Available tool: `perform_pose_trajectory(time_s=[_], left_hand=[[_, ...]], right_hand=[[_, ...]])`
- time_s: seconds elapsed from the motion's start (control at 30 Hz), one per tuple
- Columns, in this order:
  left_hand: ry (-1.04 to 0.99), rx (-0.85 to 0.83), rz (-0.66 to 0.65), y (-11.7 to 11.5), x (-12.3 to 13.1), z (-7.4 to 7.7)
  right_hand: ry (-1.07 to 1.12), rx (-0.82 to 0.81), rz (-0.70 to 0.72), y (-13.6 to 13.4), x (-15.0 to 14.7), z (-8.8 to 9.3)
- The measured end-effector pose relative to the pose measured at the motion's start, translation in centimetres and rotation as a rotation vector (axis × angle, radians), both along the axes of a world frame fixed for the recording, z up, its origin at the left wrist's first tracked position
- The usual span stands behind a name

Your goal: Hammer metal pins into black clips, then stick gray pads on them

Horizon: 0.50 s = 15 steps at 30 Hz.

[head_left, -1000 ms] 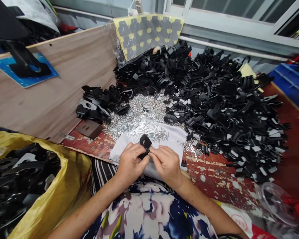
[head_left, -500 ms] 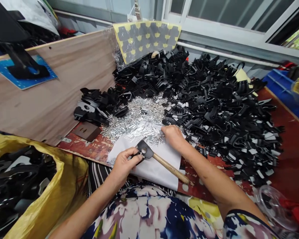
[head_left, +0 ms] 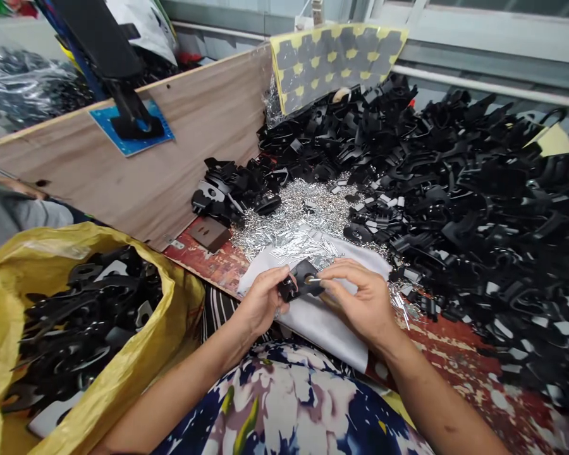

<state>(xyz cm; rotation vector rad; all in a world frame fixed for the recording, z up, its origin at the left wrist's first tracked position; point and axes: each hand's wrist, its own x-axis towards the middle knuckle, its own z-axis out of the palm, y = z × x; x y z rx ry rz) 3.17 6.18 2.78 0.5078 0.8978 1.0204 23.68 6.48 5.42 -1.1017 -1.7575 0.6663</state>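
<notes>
My left hand is closed round one end of a black plastic piece with a round hole, held over a pale grey cloth. My right hand pinches a thin silver metal pin against the piece's right side; whether its tip is inside the piece I cannot tell. Partly hidden under the right hand, a wooden handle lies on the cloth. Just beyond both hands spreads a heap of loose silver pins, some on the cloth.
A large pile of black plastic parts covers the right and back of the red worktable. A brown block sits by the wooden board on the left. Below stands a yellow sack of black parts.
My right hand has come back from the pin heap to the black piece, now with a pin between its fingers. The view has turned left.
</notes>
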Motion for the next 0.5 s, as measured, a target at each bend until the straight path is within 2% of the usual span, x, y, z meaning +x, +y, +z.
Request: perform_pose_trajectory(time_s=[0.07, 0.2, 0.4, 0.5], left_hand=[[-0.017, 0.013, -0.008, 0.0, 0.4, 0.1], [-0.064, -0.014, 0.044, -0.3, 0.5, 0.0], [-0.078, 0.008, 0.103, -1.2, 0.7, -1.2], [-0.070, 0.024, 0.139, -1.5, 1.1, -1.4]], right_hand=[[0.044, 0.029, 0.053, -0.7, -2.1, -0.1], [0.005, 0.090, 0.007, -0.6, -3.9, -0.7], [-0.466, 0.399, 0.035, -1.9, -4.5, -1.4], [-0.560, 0.428, 0.044, -2.2, -4.9, -1.9]])
